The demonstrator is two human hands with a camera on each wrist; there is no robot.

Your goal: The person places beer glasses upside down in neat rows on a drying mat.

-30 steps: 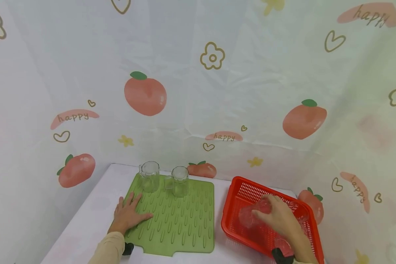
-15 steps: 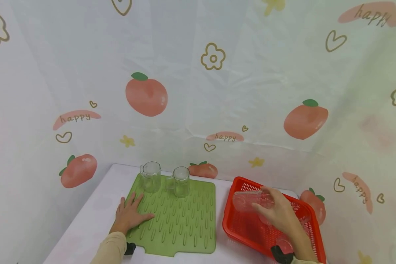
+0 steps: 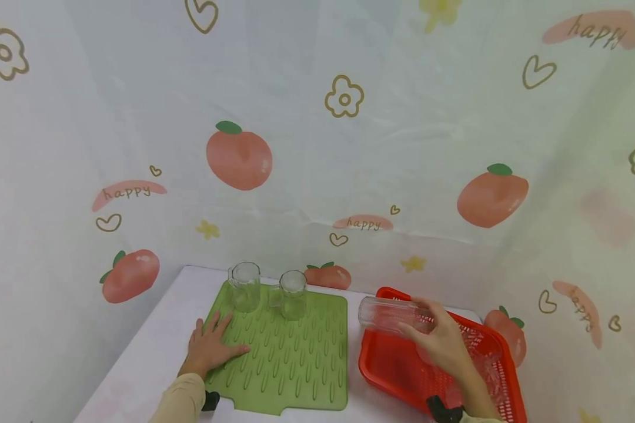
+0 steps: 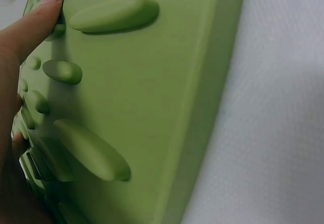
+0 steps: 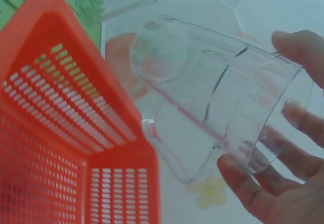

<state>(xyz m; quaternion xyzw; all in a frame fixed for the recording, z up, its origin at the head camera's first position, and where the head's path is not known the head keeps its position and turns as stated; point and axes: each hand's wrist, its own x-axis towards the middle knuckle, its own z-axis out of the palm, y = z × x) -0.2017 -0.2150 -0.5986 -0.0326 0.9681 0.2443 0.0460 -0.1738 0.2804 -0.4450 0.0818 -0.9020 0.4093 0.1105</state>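
Note:
My right hand (image 3: 443,345) grips a clear glass mug (image 3: 382,315) by one end, thumb and fingers spread around it. The mug lies tilted on its side above the back left rim of a red basket (image 3: 369,376); its handle (image 5: 188,176) shows in the right wrist view. My left hand (image 3: 210,349) rests with fingers spread on the left side of a green ridged mat (image 3: 301,376). Two clear glass mugs stand toward the back of that mat, one at the left (image 3: 246,289) and one beside it (image 3: 294,298), handles pointing left.
More clear glassware (image 3: 489,373) lies in the right part of the basket, partly hidden by my right forearm. A white patterned cloth (image 3: 296,147) hangs behind the white table (image 3: 153,335). A strip of table separates mat and basket.
My right hand has lifted the glass mug from inside the basket, up and left to its back left rim, tipping it onto its side. The left hand stays on the mat.

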